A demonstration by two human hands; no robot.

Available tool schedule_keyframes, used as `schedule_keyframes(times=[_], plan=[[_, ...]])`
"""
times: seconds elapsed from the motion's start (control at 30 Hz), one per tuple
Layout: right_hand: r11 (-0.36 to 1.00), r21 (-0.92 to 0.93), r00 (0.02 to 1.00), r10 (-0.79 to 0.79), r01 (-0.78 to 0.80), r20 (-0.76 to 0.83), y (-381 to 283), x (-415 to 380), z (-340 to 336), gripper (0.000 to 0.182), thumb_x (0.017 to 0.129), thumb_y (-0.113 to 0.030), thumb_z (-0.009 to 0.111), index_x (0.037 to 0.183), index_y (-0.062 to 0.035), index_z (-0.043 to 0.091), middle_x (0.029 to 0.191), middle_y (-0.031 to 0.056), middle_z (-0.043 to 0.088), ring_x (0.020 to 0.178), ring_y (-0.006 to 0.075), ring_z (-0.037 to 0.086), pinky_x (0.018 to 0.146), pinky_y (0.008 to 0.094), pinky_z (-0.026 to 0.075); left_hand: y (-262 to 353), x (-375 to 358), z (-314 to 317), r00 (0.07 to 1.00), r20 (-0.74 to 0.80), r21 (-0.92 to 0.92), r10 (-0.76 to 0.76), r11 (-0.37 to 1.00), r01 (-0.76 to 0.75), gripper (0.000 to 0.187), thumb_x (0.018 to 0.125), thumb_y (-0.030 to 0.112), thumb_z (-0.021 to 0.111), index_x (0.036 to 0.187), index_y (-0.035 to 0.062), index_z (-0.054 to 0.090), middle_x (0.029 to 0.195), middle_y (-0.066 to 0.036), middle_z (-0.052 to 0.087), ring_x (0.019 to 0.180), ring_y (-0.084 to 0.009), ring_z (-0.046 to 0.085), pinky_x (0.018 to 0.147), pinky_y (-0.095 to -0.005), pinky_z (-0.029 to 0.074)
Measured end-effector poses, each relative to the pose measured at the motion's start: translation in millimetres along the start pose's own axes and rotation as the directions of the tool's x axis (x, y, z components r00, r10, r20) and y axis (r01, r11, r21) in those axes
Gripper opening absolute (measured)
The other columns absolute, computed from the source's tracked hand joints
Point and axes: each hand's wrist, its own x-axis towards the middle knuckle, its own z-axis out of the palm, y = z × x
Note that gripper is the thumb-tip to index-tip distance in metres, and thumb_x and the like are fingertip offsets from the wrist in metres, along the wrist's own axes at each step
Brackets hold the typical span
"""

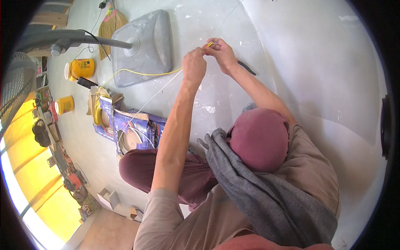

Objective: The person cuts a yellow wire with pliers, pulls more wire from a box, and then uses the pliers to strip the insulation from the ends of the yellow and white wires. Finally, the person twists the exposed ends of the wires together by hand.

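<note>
My left hand [194, 66] is closed around a yellow wire [146, 74] and a white wire [160, 91], which run down to the coils. Close beside it, my right hand [221, 54] pinches the wires' ends, where yellow and white insulation shows between the fingers. A thin line [227, 18] rises from about that spot toward the top edge; how it joins the wires is too small to tell. On the floor behind my right wrist lies a tool with a dark handle [246, 67], partly hidden by the arm.
A yellow wire coil [98, 110] and blue wire boxes [143, 135] sit left of my knee. Beyond stand a fan's grey base [146, 50], its pole [106, 41], a broom [111, 25] and yellow tubs [82, 68]. Tools [73, 179] line the left side. A pale wall rises at right.
</note>
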Motion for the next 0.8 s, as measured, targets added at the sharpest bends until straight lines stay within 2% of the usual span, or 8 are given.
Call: schedule_keyframes(times=[0.1,0.17,0.33,0.43,0.5,0.6,0.67,0.8], plan=[[1.000,-0.017,1.000,0.009,-0.009,0.020,-7.8,-3.1,0.4,0.042,0.095,-0.009,0.072,0.131,0.0015,0.053,0.112,0.0131,0.071,0.100,0.0189,0.068,0.093,0.0331,0.053,8.1,-2.2,-8.5,1.000,-0.017,-0.082,-0.016,0.997,0.015,0.014,0.090,0.003,0.055,0.093,0.0021,0.070,0.089,-0.020,0.071,0.087,-0.0397,0.067,0.077,-0.0506,0.052],[0.999,-0.025,0.999,0.026,-0.025,0.040,-17.1,-5.0,3.2,0.042,0.096,-0.010,0.071,0.132,0.0013,0.053,0.113,0.0132,0.071,0.101,0.0188,0.068,0.094,0.0330,0.054,11.3,-2.5,-11.4,0.997,-0.077,0.024,-0.029,0.999,0.031,0.015,0.091,0.004,0.056,0.096,0.0033,0.071,0.091,-0.018,0.068,0.089,-0.0379,0.065,0.078,-0.0496,0.052],[0.990,0.116,0.993,0.065,-0.076,0.096,-22.6,-4.6,3.9,0.038,0.098,-0.013,0.069,0.129,0.0026,0.054,0.115,0.0126,0.070,0.101,0.0174,0.067,0.092,0.0303,0.055,19.3,-6.2,-21.9,0.995,-0.083,0.079,-0.059,0.995,0.065,0.017,0.096,0.010,0.056,0.100,0.0053,0.072,0.098,-0.016,0.063,0.094,-0.0359,0.063,0.081,-0.0476,0.051],[0.997,0.075,0.990,0.022,-0.032,0.137,-18.0,2.8,1.5,0.033,0.098,-0.013,0.069,0.124,0.0036,0.058,0.113,0.0126,0.071,0.098,0.0170,0.068,0.090,0.0301,0.056,22.7,-7.4,-25.3,0.995,-0.086,0.122,-0.060,0.990,0.070,0.019,0.098,0.011,0.054,0.105,0.0064,0.071,0.101,-0.017,0.062,0.099,-0.0362,0.063,0.084,-0.0475,0.052],[0.997,0.071,0.995,0.013,-0.021,0.101,-13.9,5.3,2.8,0.031,0.098,-0.013,0.069,0.122,0.0036,0.059,0.111,0.0125,0.071,0.096,0.0166,0.068,0.088,0.0297,0.056,25.3,-6.8,-26.8,0.995,-0.096,0.163,-0.041,0.985,0.056,0.019,0.097,0.011,0.054,0.106,0.0054,0.070,0.101,-0.017,0.062,0.100,-0.0362,0.063,0.084,-0.0476,0.052],[0.998,0.066,0.999,0.008,-0.011,0.037,-12.4,5.0,7.2,0.029,0.097,-0.012,0.070,0.120,0.0035,0.060,0.107,0.0124,0.073,0.092,0.0161,0.069,0.084,0.0292,0.057,29.7,-5.0,-28.8,0.989,-0.111,0.156,-0.095,0.981,0.112,0.018,0.097,0.011,0.055,0.109,0.0042,0.066,0.104,-0.016,0.061,0.104,-0.0367,0.062,0.086,-0.0471,0.052],[0.997,0.071,1.000,0.009,-0.010,0.008,-13.1,4.9,9.6,0.030,0.097,-0.012,0.070,0.120,0.0034,0.060,0.105,0.0124,0.073,0.090,0.0159,0.069,0.082,0.0289,0.058,29.5,-2.6,-27.5,0.991,-0.035,0.221,-0.129,0.966,0.134,0.016,0.097,0.012,0.057,0.109,0.0040,0.064,0.106,-0.015,0.061,0.105,-0.0358,0.062,0.086,-0.0473,0.052],[0.999,0.036,0.999,0.016,-0.014,-0.043,-12.4,4.9,8.4,0.030,0.096,-0.012,0.071,0.120,0.0030,0.061,0.103,0.0120,0.074,0.089,0.0159,0.070,0.080,0.0285,0.058,29.3,-0.1,-22.1,0.994,-0.016,0.224,-0.112,0.968,0.113,0.014,0.097,0.014,0.058,0.106,0.0051,0.063,0.106,-0.013,0.061,0.105,-0.0346,0.062,0.086,-0.0476,0.052]])
